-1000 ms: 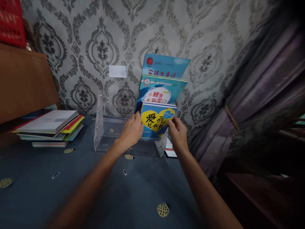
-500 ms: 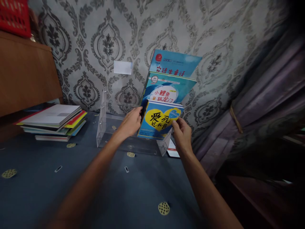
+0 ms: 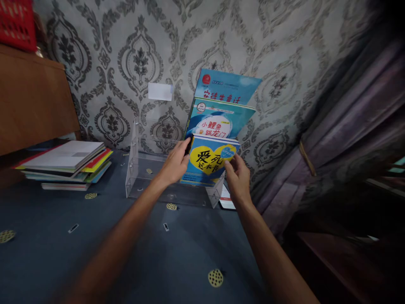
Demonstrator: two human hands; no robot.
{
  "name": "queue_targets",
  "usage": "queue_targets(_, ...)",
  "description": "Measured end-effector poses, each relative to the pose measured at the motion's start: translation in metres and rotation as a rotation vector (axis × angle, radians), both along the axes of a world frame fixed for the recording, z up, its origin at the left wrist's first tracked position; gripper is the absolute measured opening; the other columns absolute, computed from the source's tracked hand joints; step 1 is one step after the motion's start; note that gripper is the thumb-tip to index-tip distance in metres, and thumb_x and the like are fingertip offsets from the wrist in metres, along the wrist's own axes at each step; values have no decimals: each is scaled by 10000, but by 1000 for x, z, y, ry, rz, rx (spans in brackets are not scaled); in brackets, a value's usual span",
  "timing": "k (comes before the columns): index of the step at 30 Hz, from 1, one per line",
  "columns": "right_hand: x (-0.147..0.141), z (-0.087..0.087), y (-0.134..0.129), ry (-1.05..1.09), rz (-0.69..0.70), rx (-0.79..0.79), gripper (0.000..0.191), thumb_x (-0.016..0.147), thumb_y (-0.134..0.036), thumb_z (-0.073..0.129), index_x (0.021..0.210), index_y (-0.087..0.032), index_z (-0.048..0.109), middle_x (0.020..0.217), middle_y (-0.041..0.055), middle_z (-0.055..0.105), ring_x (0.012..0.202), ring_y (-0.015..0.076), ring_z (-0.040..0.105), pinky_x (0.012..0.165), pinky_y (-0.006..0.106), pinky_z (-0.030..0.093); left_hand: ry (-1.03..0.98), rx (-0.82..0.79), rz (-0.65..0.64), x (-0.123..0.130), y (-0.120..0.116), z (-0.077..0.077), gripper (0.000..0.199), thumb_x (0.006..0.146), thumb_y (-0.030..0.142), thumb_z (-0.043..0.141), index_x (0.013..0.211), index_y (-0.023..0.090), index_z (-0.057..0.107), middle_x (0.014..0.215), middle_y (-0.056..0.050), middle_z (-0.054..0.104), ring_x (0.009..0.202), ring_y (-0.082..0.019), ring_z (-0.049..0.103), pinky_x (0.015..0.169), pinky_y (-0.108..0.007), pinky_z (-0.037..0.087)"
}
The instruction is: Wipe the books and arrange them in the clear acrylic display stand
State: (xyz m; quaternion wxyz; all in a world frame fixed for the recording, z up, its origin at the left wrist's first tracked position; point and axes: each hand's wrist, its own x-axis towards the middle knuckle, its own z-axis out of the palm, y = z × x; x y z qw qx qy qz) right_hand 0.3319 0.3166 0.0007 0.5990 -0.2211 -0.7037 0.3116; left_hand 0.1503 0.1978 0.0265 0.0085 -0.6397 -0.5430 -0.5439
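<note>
Left hand (image 3: 175, 164) shifted closer to blue-and-yellow book (image 3: 207, 162); fingers at left edge, grip unclear. Right hand (image 3: 238, 177): fingers pinched on right edge. Book at right end of clear rack (image 3: 131, 180).

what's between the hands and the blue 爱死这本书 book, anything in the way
Nothing visible: the left hand is at the left edge of the blue 爱死这本书 book, the right hand at its right edge. The teal 小鲤鱼跳龙门 book stands behind it, not between.
</note>
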Motion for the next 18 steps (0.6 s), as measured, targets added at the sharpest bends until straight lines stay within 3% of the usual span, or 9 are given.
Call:
queue_targets(13,0,-1,0,-27,-34,48,438,860,-345,574,1266,-192,633,1270,128,696,1125,284,666,952,477,542,-8,8,-23,0,3,-1,633,858,83,445,1483,180,417,1438,-154,487,1375,-282,471,1131,-465,433)
queue_targets(18,2,-3,3,-80,-57,62,485,834,-339,577,1295,-192,617,1263,138,684,1142,308,642,967,510,526,5,-4,-12,3,0,1,629,860,73,438,1483,159,407,1450,-170,477,1373,-299,469,1102,-482,459)
